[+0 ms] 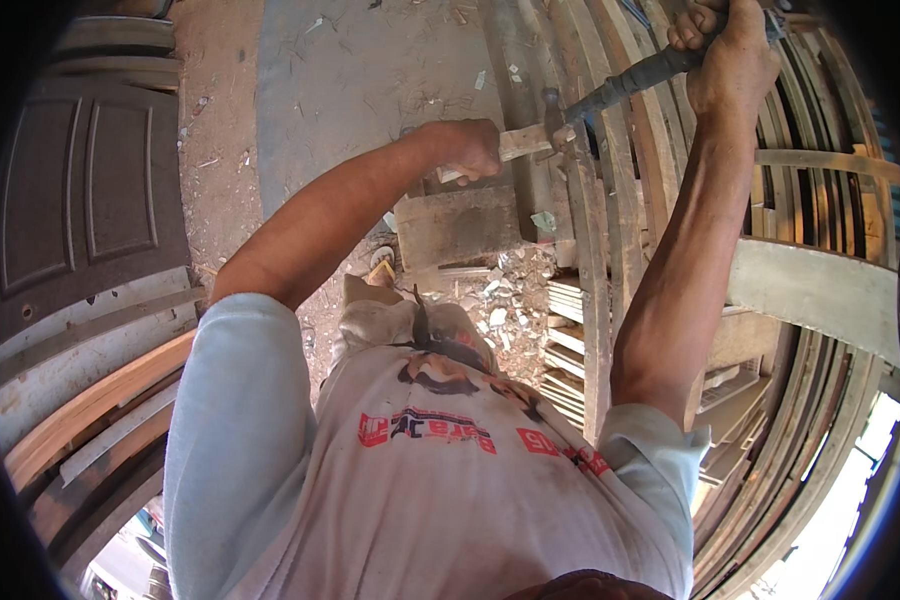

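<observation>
My left hand (470, 148) is closed round the pale wooden handle of a hammer (552, 122). The dark metal head of the hammer stands upright beside the long wooden boards (610, 180). My right hand (732, 58), further right and higher, wraps round a long dark bar (635, 78) that looks taped or ridged. The bar slants down to the left, and its lower end comes close to the hammer head; whether they touch I cannot tell. Below my left hand lies a brownish wooden block or board (460, 225).
A dark panelled door (80, 190) leans at the left, above stacked planks (100, 400). More long timber (820, 420) stands at the right, with a pale board (815, 295) across it. Rubble (505, 305) and stacked thin slats (565, 345) lie low in the middle.
</observation>
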A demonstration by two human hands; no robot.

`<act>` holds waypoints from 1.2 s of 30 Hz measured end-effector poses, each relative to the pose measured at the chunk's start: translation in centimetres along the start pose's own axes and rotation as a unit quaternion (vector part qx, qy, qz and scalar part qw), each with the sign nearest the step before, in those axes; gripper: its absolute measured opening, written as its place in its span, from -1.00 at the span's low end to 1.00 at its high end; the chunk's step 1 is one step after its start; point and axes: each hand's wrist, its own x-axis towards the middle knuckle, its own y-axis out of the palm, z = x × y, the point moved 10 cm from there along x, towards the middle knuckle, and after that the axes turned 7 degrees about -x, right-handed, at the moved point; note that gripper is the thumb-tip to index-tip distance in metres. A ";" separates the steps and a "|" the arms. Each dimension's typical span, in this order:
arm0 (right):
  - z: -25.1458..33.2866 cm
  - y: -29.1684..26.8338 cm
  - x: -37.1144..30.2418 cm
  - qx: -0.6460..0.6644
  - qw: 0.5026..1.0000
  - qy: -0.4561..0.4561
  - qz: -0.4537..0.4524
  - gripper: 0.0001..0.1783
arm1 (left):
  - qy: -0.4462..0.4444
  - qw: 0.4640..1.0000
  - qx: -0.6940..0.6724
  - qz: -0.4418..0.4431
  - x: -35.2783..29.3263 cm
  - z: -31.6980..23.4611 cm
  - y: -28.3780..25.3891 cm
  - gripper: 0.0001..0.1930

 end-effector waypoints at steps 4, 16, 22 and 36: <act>3.6 3.4 -5.5 -0.099 0.975 -0.074 -0.183 -0.55 | -0.023 1.000 -0.003 -0.004 0.7 0.6 0.2 -0.71; 8.1 8.9 -10.9 -0.178 0.973 -0.118 -0.092 -0.69 | -0.047 0.997 -0.054 -0.036 -0.2 0.8 1.5 -0.68; 10.3 6.1 -17.0 -0.256 0.951 -0.124 -0.119 -0.59 | 0.023 0.998 0.056 -0.031 -3.9 -1.1 2.2 -0.42; 10.0 3.0 -24.1 -0.075 0.953 -0.185 -0.227 -0.61 | 0.022 0.998 0.049 0.034 -4.9 -1.7 5.5 -0.06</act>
